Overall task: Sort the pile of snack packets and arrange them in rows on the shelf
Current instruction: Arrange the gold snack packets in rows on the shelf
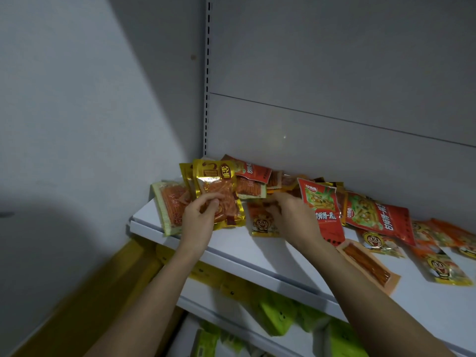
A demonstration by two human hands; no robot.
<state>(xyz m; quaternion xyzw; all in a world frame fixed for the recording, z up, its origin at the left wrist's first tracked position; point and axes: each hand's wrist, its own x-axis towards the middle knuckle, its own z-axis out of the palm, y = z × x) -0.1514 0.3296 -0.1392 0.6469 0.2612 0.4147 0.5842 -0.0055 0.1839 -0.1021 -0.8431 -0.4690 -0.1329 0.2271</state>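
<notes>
Snack packets lie in a loose jumble at the back of the white shelf, w/ overlap. Gold packets stand tilted at the left; red ones w/ green print mid-right; orange cartoon-face packs flat at right.

red packet reads "师傅一根", gold packet logo "金", other print illegible

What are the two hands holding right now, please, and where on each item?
The left hand grips the gold packets at their lower middle. The right hand reaches into the pile; whether it holds anything cannot be told.
</notes>
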